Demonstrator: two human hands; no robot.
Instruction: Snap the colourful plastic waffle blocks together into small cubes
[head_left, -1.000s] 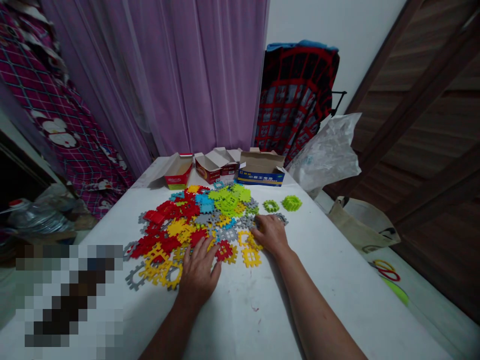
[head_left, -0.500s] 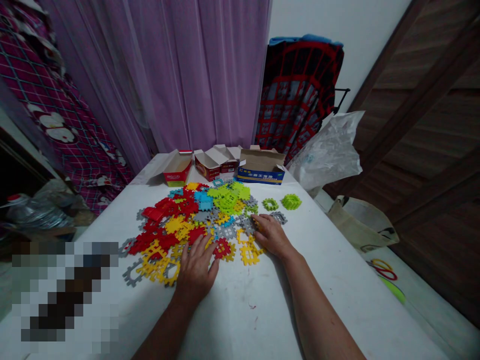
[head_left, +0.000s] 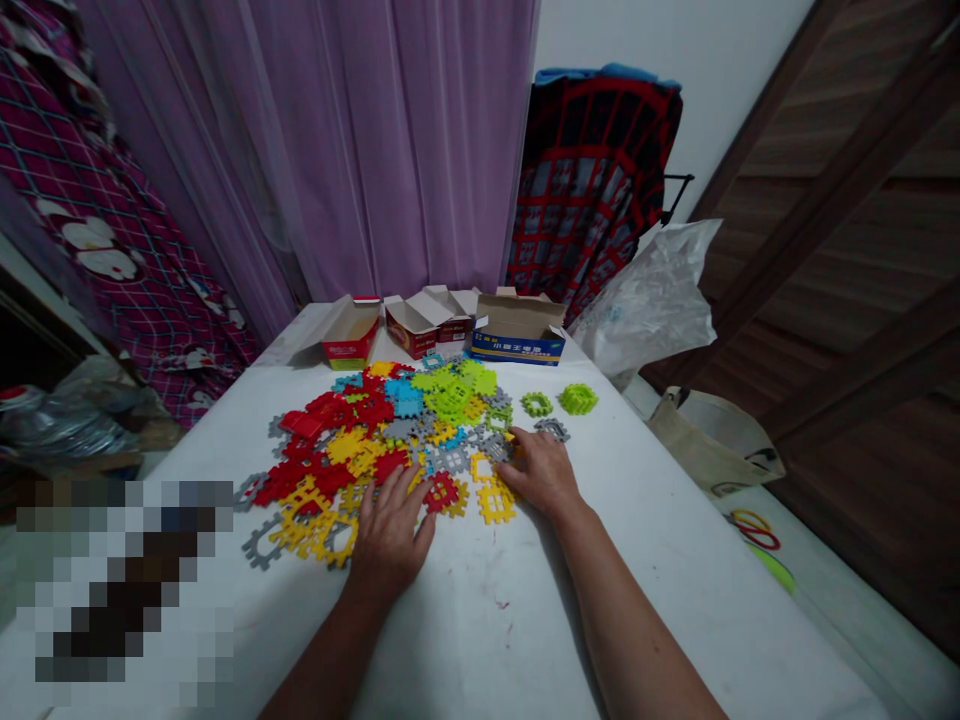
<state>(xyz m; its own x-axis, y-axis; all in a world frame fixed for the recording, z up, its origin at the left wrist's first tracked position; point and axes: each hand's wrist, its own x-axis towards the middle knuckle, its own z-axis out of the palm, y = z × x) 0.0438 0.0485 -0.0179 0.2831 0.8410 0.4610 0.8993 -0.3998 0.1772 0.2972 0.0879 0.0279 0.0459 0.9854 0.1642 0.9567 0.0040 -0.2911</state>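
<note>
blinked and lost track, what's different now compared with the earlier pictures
The right hand has drawn slightly nearer the body, uncovering more of the grey toothed plastic piece beyond it. The yellow toothed plastic corner that jutted beside the yellow window-shaped plastic tile no longer shows there; whether the hand grips it is unclear. The left hand, stacked lime-green plastic pieces and open blue cardboard box stayed put.

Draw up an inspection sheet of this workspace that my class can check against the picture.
Surface: white table with small marks.
Job's things: toy pieces in red, yellow, blue, green and grey, heaped and overlapping; a green cluster apart to the right.
Clutter: open boxes along the far edge.
Grippers: left hand spread, palm down, at the toy pieces' near edge; right hand at their right side, grip unclear.
Cables: nothing seen.
Surroundings: purple curtain beyond; plastic bag and cloth bag to the right.
</note>
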